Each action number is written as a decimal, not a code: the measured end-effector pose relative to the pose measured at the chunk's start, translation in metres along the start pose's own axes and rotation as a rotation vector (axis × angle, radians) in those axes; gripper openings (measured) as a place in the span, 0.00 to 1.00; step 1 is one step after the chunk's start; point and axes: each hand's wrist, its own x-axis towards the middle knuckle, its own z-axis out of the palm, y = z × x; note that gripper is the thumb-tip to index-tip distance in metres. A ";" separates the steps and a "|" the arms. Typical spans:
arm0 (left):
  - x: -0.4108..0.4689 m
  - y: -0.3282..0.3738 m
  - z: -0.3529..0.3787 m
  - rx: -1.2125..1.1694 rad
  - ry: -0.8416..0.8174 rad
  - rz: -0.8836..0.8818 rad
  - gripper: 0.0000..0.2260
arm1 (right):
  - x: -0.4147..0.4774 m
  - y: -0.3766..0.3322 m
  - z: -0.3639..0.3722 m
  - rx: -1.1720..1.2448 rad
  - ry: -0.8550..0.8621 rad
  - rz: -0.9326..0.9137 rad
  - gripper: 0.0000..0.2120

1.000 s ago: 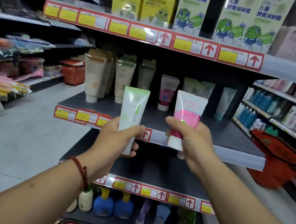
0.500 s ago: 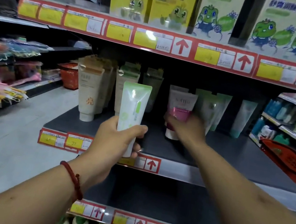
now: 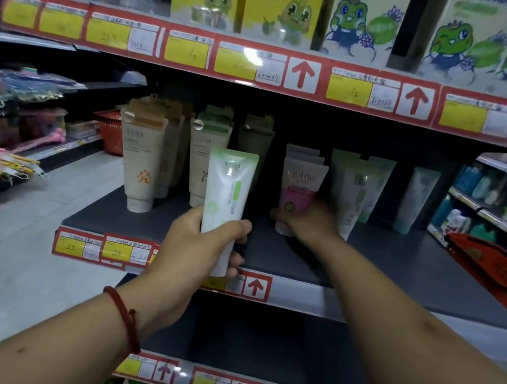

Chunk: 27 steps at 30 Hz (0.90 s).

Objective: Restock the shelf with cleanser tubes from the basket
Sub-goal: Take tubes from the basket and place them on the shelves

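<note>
On the middle grey metal shelf (image 3: 399,268), your right grip (image 3: 307,223) looks curled round the foot of the pink-and-white cleanser tube (image 3: 301,186), standing it cap-down in front of its row (bit blurry). Next I'd say: let go without tipping it. Your left grip (image 3: 201,243) is wrapped round the white-and-green plastic tube (image 3: 229,188), near the shelf edge. It probably goes by the pale green tubes (image 3: 354,188) to the right, with your right arm in the way.
</note>
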 end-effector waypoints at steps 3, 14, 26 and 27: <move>-0.008 0.010 0.007 -0.058 -0.020 0.010 0.06 | -0.014 0.002 -0.010 -0.006 -0.060 0.029 0.15; -0.010 0.031 0.086 0.020 -0.181 0.074 0.10 | -0.131 0.001 -0.072 0.231 0.190 -0.091 0.25; 0.071 -0.025 0.148 0.288 -0.247 0.114 0.13 | -0.218 0.061 -0.065 0.414 0.239 -0.234 0.25; 0.076 -0.031 0.148 0.302 -0.265 0.094 0.12 | -0.219 0.066 -0.062 0.407 0.234 -0.224 0.26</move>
